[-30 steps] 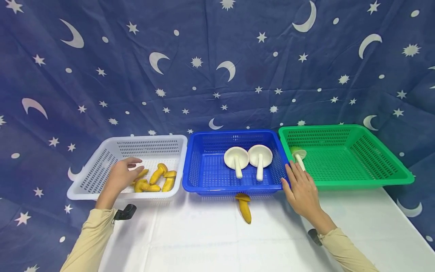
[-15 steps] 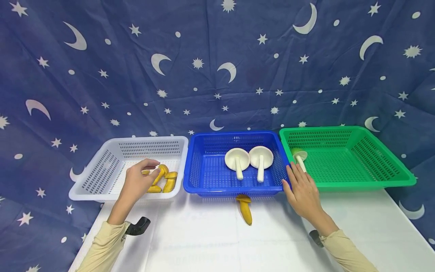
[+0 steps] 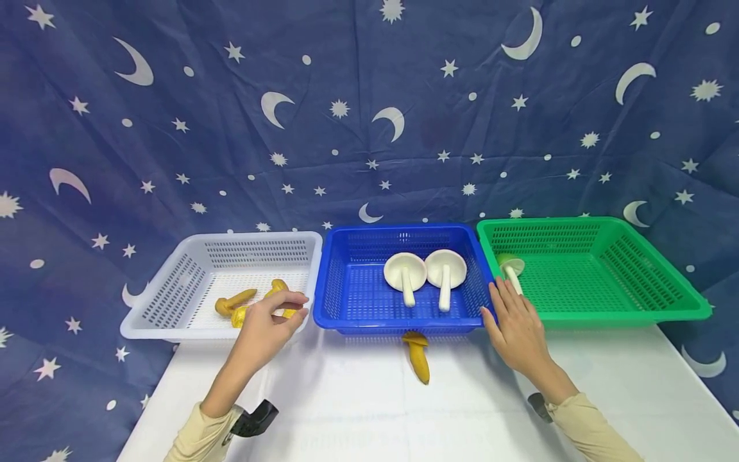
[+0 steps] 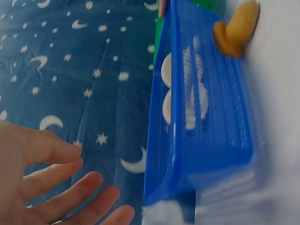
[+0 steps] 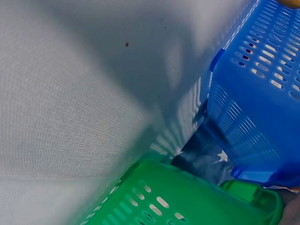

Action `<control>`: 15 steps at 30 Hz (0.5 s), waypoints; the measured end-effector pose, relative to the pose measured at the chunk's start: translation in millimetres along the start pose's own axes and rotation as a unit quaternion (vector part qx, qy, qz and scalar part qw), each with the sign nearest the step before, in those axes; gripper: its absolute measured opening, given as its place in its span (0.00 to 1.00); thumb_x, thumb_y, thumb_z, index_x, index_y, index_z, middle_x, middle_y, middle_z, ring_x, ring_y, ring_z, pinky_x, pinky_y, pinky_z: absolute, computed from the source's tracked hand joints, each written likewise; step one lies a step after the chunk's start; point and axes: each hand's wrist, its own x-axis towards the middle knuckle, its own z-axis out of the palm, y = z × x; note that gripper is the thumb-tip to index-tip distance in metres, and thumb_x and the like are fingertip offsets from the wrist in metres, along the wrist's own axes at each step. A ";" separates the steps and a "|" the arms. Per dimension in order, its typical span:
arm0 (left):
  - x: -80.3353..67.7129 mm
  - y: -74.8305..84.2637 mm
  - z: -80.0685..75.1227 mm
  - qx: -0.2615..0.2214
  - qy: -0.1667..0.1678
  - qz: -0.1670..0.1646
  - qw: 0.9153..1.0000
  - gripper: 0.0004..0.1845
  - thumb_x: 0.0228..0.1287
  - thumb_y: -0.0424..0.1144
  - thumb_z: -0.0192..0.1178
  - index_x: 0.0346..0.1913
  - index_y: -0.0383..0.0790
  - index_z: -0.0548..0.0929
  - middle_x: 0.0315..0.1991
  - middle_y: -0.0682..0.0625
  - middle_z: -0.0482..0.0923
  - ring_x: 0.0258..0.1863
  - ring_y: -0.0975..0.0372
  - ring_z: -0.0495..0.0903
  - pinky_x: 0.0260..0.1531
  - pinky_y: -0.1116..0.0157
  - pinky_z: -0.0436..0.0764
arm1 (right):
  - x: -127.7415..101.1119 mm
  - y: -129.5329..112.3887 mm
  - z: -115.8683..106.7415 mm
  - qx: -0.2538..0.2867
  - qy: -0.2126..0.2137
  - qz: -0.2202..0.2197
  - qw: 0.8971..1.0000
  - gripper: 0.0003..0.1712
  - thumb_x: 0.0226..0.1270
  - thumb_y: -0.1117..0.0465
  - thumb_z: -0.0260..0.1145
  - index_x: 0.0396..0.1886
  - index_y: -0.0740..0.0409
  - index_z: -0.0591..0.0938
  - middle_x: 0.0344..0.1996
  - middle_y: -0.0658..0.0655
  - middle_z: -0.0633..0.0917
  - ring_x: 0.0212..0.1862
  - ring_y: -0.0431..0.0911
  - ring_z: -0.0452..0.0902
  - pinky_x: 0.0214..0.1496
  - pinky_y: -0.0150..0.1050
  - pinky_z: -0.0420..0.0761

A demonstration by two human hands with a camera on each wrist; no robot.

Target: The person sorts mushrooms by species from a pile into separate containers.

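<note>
My left hand [image 3: 267,330] hovers over the right front of the white basket [image 3: 190,256], fingers bent loosely with nothing between them; the left wrist view shows the same bare fingers [image 4: 89,180]. Several yellow toy mushrooms [image 3: 235,300] lie in that basket, partly hidden behind the hand. My right hand [image 3: 516,330] rests with straight fingers at the adjoining rims of the blue basket [image 3: 398,321] and the green basket [image 3: 600,316]. Another yellow mushroom [image 3: 418,359] lies on the table just in front of the blue basket.
Two white toy mushrooms [image 3: 405,273] with wide caps sit inside the blue basket, stems toward me. At the green basket's left end leans a white-stemmed mushroom [image 3: 512,269] with a green cap. A dark blue star-and-moon cloth [image 3: 346,160] hangs behind the white table [image 3: 346,398].
My left hand has moved rightward across the white basket, uncovering the mushrooms at left and covering those at right. The right hand has stayed in place.
</note>
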 end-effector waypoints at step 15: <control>-17.9 13.6 54.4 -0.062 -0.066 -0.002 0.996 0.07 0.57 0.31 0.66 0.39 0.43 0.84 0.37 0.51 0.83 0.34 0.63 0.81 0.30 0.70 0.81 | 1.1 -0.9 -0.4 -0.001 -0.007 -0.005 1.000 0.32 0.73 0.50 0.50 0.66 0.70 0.65 0.67 0.69 0.63 0.71 0.59 0.51 0.67 0.61 0.56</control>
